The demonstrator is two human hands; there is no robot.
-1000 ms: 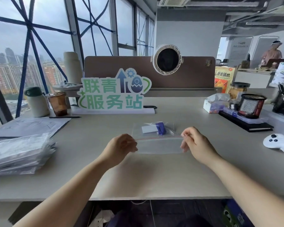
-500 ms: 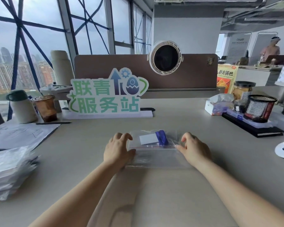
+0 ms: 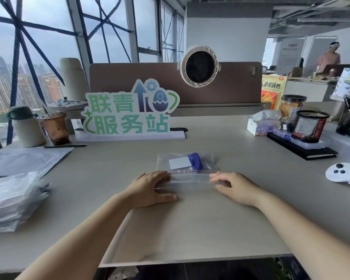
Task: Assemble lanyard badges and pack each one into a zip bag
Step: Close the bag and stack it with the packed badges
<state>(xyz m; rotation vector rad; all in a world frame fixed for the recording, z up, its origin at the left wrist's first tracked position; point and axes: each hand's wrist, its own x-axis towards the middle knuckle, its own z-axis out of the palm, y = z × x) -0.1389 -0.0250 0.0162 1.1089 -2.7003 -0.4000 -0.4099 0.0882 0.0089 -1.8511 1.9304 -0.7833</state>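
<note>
Two bare forearms reach in over the near edge of the desk (image 3: 190,229). The left hand (image 3: 150,188) lies flat and open, palm down, its fingertips pressing on the left end of a clear zip bag (image 3: 187,174). The right hand (image 3: 233,186) rests on the bag's right end with loosely curled fingers; it grips nothing that can be made out, only touching the plastic. The zip bag lies flat in the middle of the desk, its red zip line running between the two hands. Inside its far half sit a white badge card (image 3: 178,163) and, touching it on the right, a folded blue lanyard (image 3: 195,161).

Toward the left edge lies a stack of clear plastic bags (image 3: 12,199), with sheets of paper (image 3: 26,160) beyond it and a black pen (image 3: 65,146) at their far side. Near the right edge lies a white controller (image 3: 343,174). Farther along that side a black mesh pen cup (image 3: 310,126) stands on a black notebook (image 3: 303,147), with a tissue pack (image 3: 264,123) just to its left. At the far left stand a white flask (image 3: 25,126) and a plastic cup of iced coffee (image 3: 55,128). A green lettered sign (image 3: 129,114) stands at the far middle, before a brown desk divider (image 3: 129,83) carrying a small round fan (image 3: 199,66).
</note>
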